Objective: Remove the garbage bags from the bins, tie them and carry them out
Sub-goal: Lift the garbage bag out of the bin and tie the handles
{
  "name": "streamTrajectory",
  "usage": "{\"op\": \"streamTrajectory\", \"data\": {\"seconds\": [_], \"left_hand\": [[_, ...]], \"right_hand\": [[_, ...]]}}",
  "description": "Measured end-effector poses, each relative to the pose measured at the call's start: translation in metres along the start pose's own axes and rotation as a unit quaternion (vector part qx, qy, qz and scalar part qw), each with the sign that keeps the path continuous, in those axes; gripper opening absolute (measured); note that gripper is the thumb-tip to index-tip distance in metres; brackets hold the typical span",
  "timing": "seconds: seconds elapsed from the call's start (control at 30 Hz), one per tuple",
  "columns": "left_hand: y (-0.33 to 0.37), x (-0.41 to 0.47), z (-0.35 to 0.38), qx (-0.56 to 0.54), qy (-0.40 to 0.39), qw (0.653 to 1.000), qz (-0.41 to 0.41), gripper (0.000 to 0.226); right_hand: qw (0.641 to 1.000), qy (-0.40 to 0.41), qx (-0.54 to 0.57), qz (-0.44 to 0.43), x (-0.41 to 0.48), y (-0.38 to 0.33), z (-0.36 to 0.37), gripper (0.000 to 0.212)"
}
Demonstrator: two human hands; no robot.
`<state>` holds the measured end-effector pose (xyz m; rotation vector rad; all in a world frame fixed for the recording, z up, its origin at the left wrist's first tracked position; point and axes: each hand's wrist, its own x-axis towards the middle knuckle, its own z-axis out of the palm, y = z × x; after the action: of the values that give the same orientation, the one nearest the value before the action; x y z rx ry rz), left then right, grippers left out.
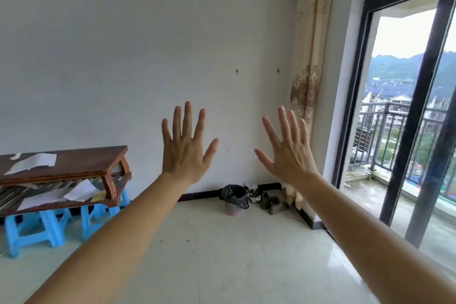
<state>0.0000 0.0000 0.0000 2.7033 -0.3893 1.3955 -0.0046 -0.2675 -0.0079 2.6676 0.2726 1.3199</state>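
Garbage bag — black, its mouth folded over the rim of a small pink bin — was seen on the floor at the foot of the far wall, near the corner and well apart from both hands. Most of the view was filled by a white wall, with a pale, glossy tiled floor below it. To the right an open, dark-framed balcony door was shown, and a patterned curtain was hung beside it. At the left a wooden bench was rested on blue stools. The left hand and the right hand were held up in mid-air, backs to the camera, fingers spread wide, and nothing was held in either. Some shoes were heaped just beside the bin, and loose papers were left on the bench.

No step of the task could be judged begun. Several risks were judged likely from here. The light bin could be lifted along with the bag if it were not steadied. The thin film could be snagged on the seemingly latticed side and torn, so that the contents were spilled. The shoes could be tripped over — and the shiny tiles could be slipped on while the bag was carried out
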Motion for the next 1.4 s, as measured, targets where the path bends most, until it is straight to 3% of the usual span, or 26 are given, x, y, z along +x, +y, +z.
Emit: {"op": "streamTrajectory", "data": {"seconds": [0.1,0.23,0.57,0.7,0.93,1.23,1.4], "left_hand": [[-0.005,-0.032,0.041,0.015,-0.076,0.997,-0.025,0.075],[-0.009,-0.058,0.104,-0.010,-0.119,0.993,-0.015,0.075],[0.011,0.015,0.299,-0.029,-0.204,0.978,-0.031,0.075],[0.024,0.073,0.383,-0.009,-0.251,0.966,-0.067,0.080],[0.015,0.195,0.482,-0.022,-0.222,0.972,-0.076,0.078],[-0.040,0.273,0.680,-0.025,-0.237,0.968,-0.072,0.077],[-0.084,0.330,0.807,-0.033,-0.281,0.957,-0.073,0.078]], "right_hand": [[0.997,-0.068,-0.025,-0.017,-0.029,-0.012,0.037,0.084],[0.992,-0.118,-0.011,-0.031,-0.057,-0.010,0.092,0.081],[0.984,-0.172,0.022,0.033,-0.025,0.062,0.278,0.080],[0.979,-0.193,0.037,0.057,0.022,0.106,0.362,0.080],[0.976,-0.192,0.052,0.084,0.132,0.165,0.479,0.081],[0.974,-0.210,0.047,0.071,0.239,0.179,0.677,0.080],[0.960,-0.269,0.046,0.065,0.303,0.172,0.802,0.081]]}}
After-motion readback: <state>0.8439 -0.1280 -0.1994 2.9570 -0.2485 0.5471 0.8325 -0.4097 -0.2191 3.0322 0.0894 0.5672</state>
